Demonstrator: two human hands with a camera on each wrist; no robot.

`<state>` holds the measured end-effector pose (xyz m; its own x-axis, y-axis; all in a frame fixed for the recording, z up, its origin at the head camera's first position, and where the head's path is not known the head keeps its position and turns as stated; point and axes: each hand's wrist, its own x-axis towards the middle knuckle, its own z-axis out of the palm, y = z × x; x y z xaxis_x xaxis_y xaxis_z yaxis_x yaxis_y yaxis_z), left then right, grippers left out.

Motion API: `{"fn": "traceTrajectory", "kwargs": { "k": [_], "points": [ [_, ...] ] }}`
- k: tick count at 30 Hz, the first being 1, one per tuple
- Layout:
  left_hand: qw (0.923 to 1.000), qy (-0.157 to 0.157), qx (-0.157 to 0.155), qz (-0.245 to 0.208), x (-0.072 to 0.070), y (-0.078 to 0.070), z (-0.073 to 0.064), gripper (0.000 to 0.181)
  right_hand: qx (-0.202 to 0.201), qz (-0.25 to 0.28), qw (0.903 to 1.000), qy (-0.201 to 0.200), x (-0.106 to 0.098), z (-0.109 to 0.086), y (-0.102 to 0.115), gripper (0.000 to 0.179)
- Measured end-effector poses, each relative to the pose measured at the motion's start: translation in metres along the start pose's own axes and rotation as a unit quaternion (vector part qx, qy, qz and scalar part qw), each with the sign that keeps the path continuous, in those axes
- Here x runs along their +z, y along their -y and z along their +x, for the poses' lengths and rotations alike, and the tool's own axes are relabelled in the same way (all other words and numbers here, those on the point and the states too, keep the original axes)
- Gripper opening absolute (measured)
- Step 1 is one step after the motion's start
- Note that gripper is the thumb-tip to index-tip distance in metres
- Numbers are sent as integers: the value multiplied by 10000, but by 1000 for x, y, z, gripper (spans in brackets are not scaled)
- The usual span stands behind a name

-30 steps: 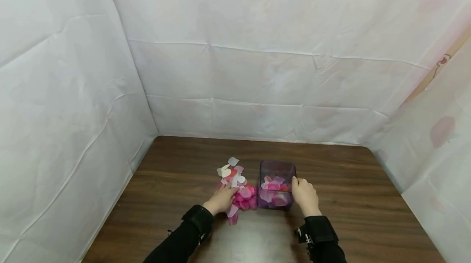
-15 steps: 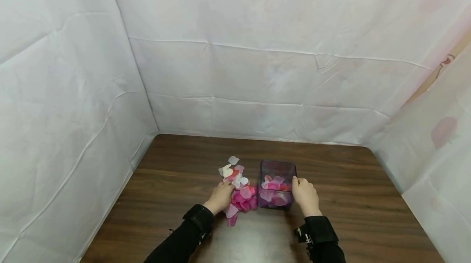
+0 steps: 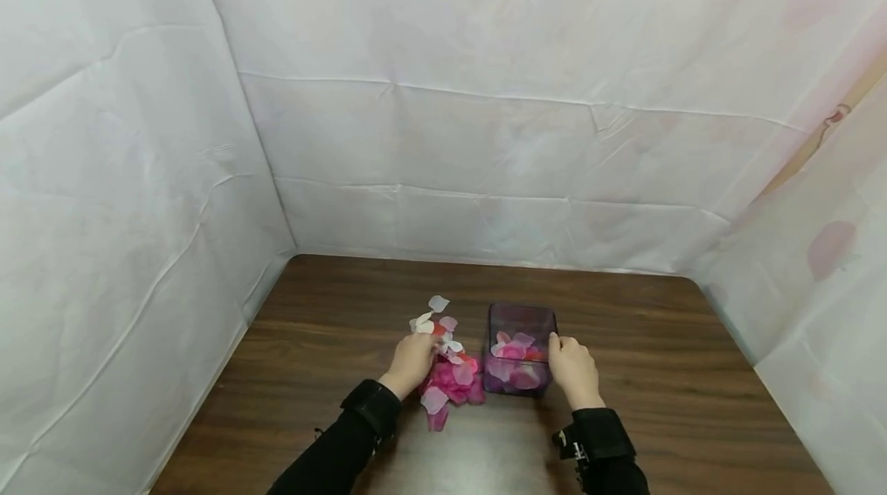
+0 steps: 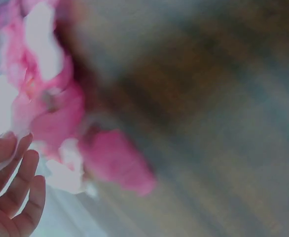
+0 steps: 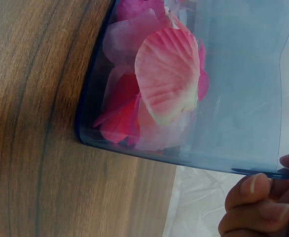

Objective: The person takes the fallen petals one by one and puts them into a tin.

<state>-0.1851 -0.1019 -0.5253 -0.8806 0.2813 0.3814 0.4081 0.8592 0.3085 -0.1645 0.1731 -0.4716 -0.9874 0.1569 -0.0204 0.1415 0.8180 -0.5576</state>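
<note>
A loose pile of petals (image 3: pixel 453 379), mostly pink with white and red ones, lies on the wooden table. At its left edge is my left hand (image 3: pixel 412 360); in the left wrist view its thumb and forefinger pinch a thin pale petal (image 4: pixel 15 150). Just right of the pile stands a see-through purple box (image 3: pixel 521 319), open at the top. Pink and red petals (image 5: pixel 169 74) lie inside it. My right hand (image 3: pixel 577 373) grips the box's right rim, thumb and fingers on either side of the wall.
The brown wood-grain table (image 3: pixel 665 379) reaches back to a white cloth screen (image 3: pixel 485 148). More white cloth hangs at the left and right sides. A lone white petal (image 3: pixel 438 303) lies at the far end of the pile.
My left hand has drawn back from over the pile, then shifted slightly towards its far white petals. Some pink petals have moved a little. My right hand and the box stay put.
</note>
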Motion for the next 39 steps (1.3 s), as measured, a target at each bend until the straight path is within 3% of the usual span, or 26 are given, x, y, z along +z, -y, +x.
{"fn": "traceTrajectory", "kwargs": {
  "k": [4, 12, 16, 20, 23, 27, 33, 36, 39],
  "points": [
    [9988, -31, -81, -490, -17, -8, 14, 19, -1, 11, 10000, 31, -2, 1, 0, 50],
    [9897, 167, -267, -1394, -44, -38, 43, 10, 8, 23, 9999, 106, -2, 1, -1, 50],
    [9840, 304, -195, -1746, -49, -57, 59, 14, 3, 29, 9999, 106, -3, 1, -2, 49],
    [9798, 239, 65, -1983, -47, -79, 71, 17, 2, 5, 10000, 92, -2, 1, -2, 50],
    [9783, 332, 358, -2012, -41, -96, 73, 19, 22, -10, 10000, 85, -2, 1, -2, 51],
    [9756, 931, 805, -1821, -31, -110, 72, 22, 51, 7, 9999, 88, -2, 0, -1, 52],
    [9707, 1623, 1288, -1214, -26, -116, 70, 31, 58, 13, 9999, 93, -3, -1, 0, 52],
    [9691, 1632, 1341, -1276, -29, -113, 67, 33, 64, 14, 9999, 82, -3, -1, 1, 52],
    [9724, 1216, 1370, -1445, -32, -106, 61, 31, 81, 6, 10000, 43, -4, -1, 1, 51]
  ]
}}
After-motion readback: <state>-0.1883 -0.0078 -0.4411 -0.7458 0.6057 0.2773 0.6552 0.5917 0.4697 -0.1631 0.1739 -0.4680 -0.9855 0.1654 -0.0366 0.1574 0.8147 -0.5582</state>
